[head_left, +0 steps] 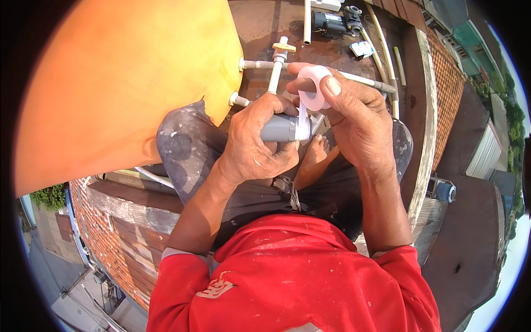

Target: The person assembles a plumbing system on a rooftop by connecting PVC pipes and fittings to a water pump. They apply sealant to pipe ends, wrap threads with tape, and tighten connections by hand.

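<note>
Beside the orange tank, the left hand is clamping the grey fitting while the right hand is pinching the white tape roll; keeping the tape taut should help.

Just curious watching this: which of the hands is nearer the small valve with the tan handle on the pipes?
Right. The right hand, holding a white tape roll, sits just below-right of the valve; the left hand grips a grey fitting lower down.
</note>
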{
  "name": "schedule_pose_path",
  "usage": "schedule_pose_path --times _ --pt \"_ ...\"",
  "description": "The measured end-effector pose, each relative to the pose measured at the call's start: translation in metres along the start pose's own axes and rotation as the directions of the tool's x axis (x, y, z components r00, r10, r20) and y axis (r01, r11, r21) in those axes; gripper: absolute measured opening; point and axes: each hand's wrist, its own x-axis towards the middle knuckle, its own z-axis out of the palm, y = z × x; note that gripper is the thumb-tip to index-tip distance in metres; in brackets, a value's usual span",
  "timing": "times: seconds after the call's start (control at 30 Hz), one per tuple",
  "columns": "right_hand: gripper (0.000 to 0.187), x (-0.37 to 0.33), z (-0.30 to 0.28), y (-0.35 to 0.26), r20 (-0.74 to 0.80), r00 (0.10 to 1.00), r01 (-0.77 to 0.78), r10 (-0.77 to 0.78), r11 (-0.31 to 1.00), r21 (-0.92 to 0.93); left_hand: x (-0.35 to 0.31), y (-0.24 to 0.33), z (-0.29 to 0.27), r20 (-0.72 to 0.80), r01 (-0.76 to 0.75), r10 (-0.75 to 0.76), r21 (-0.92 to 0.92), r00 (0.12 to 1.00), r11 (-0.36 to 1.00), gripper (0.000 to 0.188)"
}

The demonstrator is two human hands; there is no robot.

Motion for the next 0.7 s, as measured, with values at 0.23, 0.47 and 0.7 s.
schedule_pose_path --times 0.23,0.47,0.7 --pt "0.034 -0.005 -0.006 0.052 -0.186 0.948 -0.260 0.257 0.966 0.009 -0.006 -0.003 0.002 -0.072 -0.033 0.024 -0.129 0.997 0.991 0.041" --pt "0.024 -0.079 0.015 0.022 -0.001 0.859 -0.502 0.512 0.842 -0.198 -0.012 -0.005 -0.008 -0.032 0.276 -0.295 -0.269 0.955 0.923 0.048" --pt "0.028 -0.053 0.008 -0.026 0.273 0.962 0.033 0.015 0.985 -0.170 -0.004 -0.018 -0.010 0.105 -0.041 0.039 0.024 0.994 0.999 0.044"
